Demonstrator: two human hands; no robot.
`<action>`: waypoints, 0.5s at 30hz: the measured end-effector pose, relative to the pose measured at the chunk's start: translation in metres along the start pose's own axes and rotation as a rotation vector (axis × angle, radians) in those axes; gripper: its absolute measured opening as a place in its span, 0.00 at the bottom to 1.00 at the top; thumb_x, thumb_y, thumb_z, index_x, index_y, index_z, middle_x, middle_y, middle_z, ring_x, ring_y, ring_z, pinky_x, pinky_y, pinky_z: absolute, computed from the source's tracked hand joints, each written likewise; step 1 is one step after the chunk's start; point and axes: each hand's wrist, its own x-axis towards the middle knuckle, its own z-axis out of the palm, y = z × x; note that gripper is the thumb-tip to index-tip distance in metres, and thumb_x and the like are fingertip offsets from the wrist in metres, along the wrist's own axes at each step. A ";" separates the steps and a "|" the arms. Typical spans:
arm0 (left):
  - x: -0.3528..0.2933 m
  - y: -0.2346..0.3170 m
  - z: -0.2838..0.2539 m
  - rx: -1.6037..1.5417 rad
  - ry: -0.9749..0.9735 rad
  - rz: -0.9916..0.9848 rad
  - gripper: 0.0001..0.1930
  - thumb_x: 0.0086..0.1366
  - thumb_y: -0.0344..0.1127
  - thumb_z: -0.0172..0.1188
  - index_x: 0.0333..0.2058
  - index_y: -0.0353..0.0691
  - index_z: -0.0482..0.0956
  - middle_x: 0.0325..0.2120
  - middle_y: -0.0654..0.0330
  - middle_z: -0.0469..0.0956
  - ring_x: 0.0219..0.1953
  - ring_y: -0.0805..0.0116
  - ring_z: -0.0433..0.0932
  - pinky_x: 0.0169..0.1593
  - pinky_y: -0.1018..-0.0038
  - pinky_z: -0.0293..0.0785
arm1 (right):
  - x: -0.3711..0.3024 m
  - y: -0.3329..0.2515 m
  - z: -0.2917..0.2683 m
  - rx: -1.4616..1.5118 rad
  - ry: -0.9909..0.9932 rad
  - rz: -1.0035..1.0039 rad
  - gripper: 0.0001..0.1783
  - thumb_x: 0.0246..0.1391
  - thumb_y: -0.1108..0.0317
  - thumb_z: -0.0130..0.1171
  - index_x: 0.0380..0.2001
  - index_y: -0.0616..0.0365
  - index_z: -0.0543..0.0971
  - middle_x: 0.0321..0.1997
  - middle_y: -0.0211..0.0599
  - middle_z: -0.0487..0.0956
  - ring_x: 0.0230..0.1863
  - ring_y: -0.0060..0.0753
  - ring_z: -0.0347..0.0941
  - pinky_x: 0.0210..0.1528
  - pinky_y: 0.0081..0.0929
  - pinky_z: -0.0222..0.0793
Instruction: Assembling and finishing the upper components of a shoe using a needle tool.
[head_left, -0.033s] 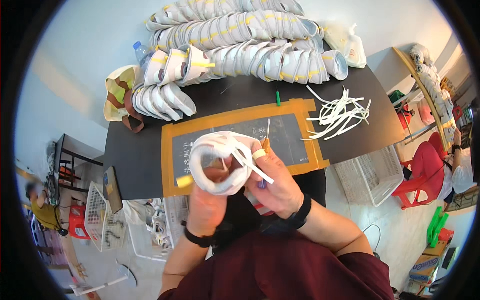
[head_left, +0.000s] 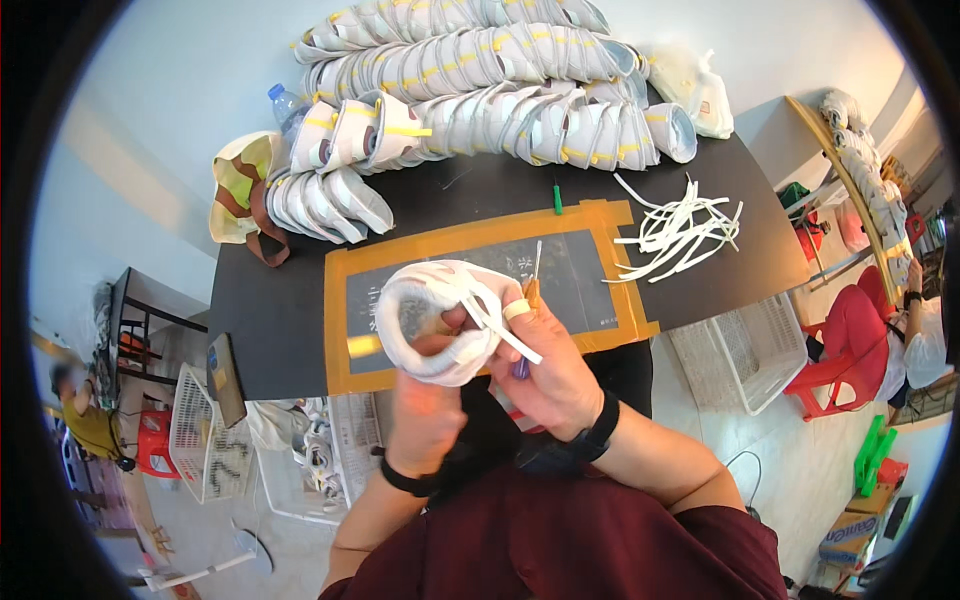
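A whitish shoe upper [head_left: 432,285], curled into a ring, is held up between my two hands above the table. My right hand [head_left: 555,375] grips its right side, a yellowish wrap round one finger. A thin metal-shafted tool [head_left: 539,262] sticks up from that hand; an orange part and a purple bit show by the fingers, and its tip shape cannot be made out. A white lace [head_left: 490,318] crosses the upper's right side, its end hanging loose. My left hand [head_left: 425,415], closed and slightly blurred, holds the lower edge, some fingers inside the opening. A yellow tab [head_left: 364,346] juts out left.
Nested shoe uppers [head_left: 470,60] are stacked in rows at the back of the dark table [head_left: 270,320]. White laces [head_left: 680,230] lie right, near a green-handled tool [head_left: 558,198]. An orange-taped board [head_left: 480,225] lies below my hands. Crates [head_left: 740,350] flank the table; a person [head_left: 900,330] sits right.
The shoe upper has tilted a little, and its yellow tab has risen slightly. My left hand's fingers have shifted at the opening. The right hand stays nearly in place.
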 end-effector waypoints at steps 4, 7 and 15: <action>0.003 -0.006 0.022 0.117 0.301 0.049 0.30 0.65 0.35 0.60 0.63 0.38 0.61 0.59 0.57 0.68 0.62 0.64 0.67 0.66 0.64 0.61 | 0.004 0.015 0.009 -0.287 0.111 -0.101 0.09 0.67 0.62 0.52 0.46 0.52 0.73 0.30 0.20 0.72 0.24 0.11 0.62 0.26 0.11 0.58; 0.017 0.003 0.005 -0.281 0.354 -0.127 0.28 0.66 0.34 0.58 0.63 0.40 0.61 0.58 0.57 0.69 0.61 0.61 0.69 0.65 0.61 0.63 | -0.012 0.002 -0.012 -0.696 0.227 -0.075 0.08 0.66 0.63 0.54 0.41 0.54 0.72 0.29 0.21 0.70 0.27 0.11 0.64 0.26 0.12 0.60; 0.014 -0.005 -0.019 -0.477 0.216 -0.352 0.39 0.59 0.37 0.65 0.66 0.41 0.56 0.59 0.58 0.68 0.61 0.61 0.68 0.65 0.62 0.64 | -0.005 -0.035 -0.005 -1.341 0.016 -0.452 0.06 0.60 0.71 0.60 0.40 0.58 0.80 0.37 0.25 0.75 0.37 0.16 0.68 0.42 0.19 0.66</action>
